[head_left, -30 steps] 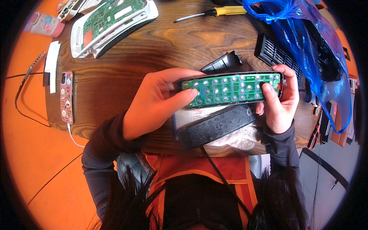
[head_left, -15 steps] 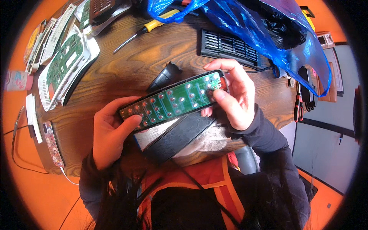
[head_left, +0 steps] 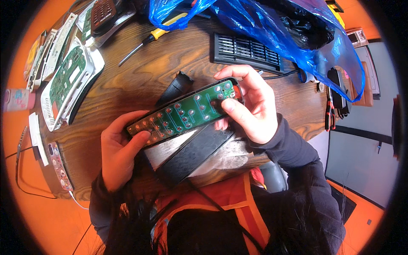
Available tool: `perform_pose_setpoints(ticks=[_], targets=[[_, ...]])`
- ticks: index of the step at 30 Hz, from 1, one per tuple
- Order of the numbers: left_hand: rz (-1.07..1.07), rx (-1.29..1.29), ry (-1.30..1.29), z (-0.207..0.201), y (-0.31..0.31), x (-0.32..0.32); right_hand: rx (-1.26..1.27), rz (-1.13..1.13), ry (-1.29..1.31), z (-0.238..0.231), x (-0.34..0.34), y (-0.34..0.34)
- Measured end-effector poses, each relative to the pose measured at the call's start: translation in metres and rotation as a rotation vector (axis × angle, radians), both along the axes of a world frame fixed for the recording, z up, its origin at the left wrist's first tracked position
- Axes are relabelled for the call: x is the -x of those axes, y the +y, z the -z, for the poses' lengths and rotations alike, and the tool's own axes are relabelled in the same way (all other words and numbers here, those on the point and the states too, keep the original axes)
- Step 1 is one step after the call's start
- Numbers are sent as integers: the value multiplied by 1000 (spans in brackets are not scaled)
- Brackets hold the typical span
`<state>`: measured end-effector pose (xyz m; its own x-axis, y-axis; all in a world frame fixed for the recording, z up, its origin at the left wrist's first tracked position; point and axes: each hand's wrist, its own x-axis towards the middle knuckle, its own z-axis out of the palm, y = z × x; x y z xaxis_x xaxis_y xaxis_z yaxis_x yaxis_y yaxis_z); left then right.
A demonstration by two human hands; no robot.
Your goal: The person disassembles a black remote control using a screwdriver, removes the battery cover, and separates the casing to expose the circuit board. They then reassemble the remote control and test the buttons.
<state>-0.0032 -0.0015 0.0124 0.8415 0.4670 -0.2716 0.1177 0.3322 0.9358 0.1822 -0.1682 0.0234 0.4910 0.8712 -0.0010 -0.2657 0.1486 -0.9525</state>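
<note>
Between my two hands is an opened remote control (head_left: 187,111), its green circuit board facing up in a long black shell. My left hand (head_left: 121,146) grips the lower-left end, thumb lying on the board's edge. At the upper-right end my right hand (head_left: 250,106) holds it, thumb pressed onto the board and index finger over the shell's far edge. Below it a long black plastic cover (head_left: 193,155) lies across a whitish, scuffed flat piece (head_left: 227,157). Just beyond the remote rests a smaller black plastic piece (head_left: 175,88).
A yellow-handled screwdriver (head_left: 155,35) and a black bit case (head_left: 246,53) lie farther back. A blue plastic bag (head_left: 272,25) covers the back right. White housings with a circuit board (head_left: 70,80) stand at left, near a phone (head_left: 60,165) on a cable. Red-handled pliers (head_left: 330,114) are at the right edge.
The view has shifted slightly, so most things sit a little farther left. Both hands keep their hold on the remote; the right thumb still presses on the board.
</note>
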Motion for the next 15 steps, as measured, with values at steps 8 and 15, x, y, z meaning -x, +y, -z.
perform_pose_setpoints(ticks=[8, 15], targets=[[12, -11, -23, 2, 0, -1, 115, -34, -92, -7, -3, -1], [12, 12, 5, 1, -1, -1, 0, 27, -342, 7, -2, 1]])
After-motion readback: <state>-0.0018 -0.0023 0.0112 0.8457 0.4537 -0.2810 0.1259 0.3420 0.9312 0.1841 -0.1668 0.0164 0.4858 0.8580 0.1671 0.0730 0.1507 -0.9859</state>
